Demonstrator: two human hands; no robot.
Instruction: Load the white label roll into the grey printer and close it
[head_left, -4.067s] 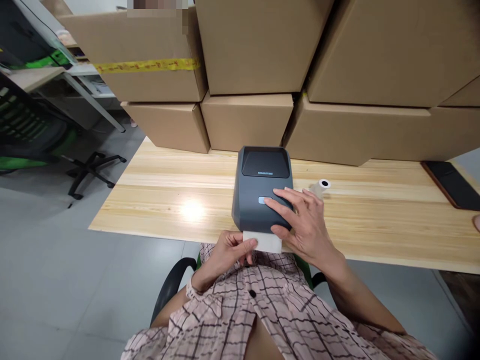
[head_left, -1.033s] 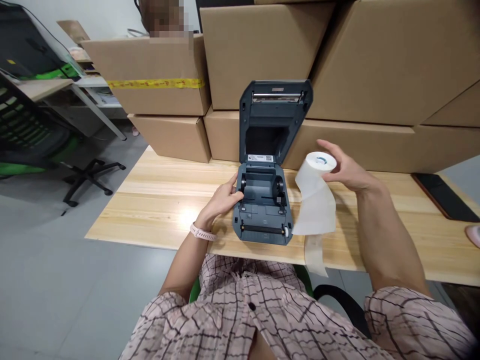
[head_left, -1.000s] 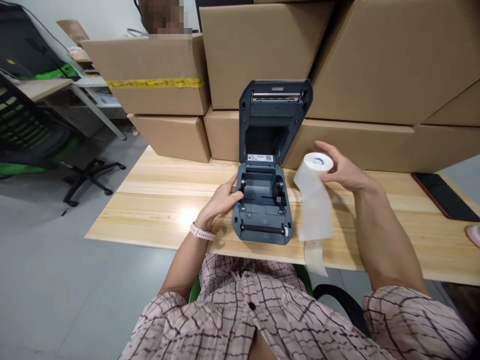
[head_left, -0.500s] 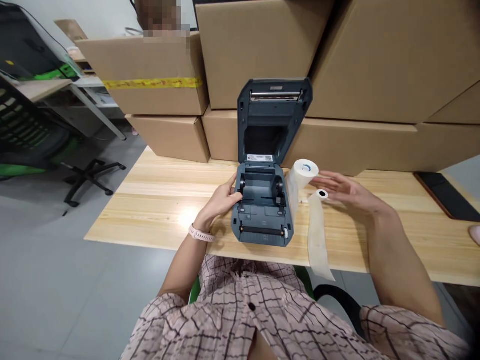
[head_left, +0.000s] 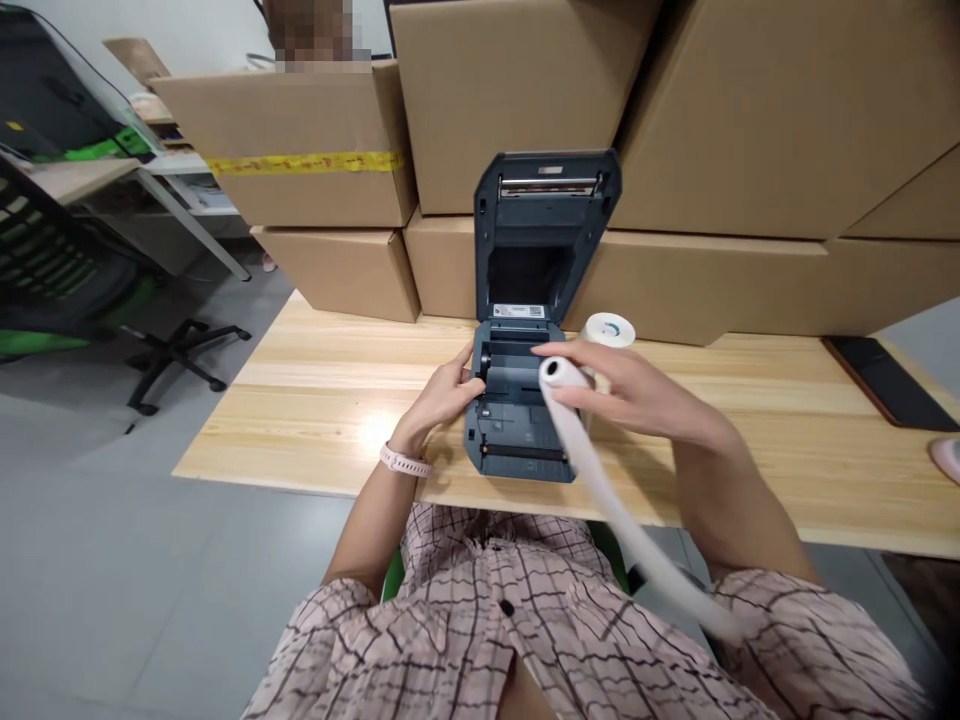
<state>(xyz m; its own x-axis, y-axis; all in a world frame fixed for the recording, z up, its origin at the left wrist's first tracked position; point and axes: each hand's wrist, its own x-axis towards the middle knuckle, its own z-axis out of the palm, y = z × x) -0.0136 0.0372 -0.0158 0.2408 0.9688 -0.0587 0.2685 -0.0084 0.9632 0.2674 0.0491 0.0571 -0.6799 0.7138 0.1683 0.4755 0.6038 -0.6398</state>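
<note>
The left hand [head_left: 441, 398] lies along the left side of the open printer [head_left: 517, 428], thumb on its rim (the other fingers are partly hidden, so I cannot tell how firmly they close); the right hand [head_left: 634, 388] pinches a narrow white roll [head_left: 568, 374] over the printer's right side; its loose strip [head_left: 634, 535] trails toward the right sleeve [head_left: 799, 625]; a wider roll [head_left: 598, 329] stands on the table [head_left: 300, 400].

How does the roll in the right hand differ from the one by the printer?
The small roll is slimmer than the large roll. The small roll is pinched in the right hand, its strip hanging loose; the large roll stands beside the printer. The small roll's centre looks black, the large roll's shows blue-green. Both are whitish rolls.
</note>
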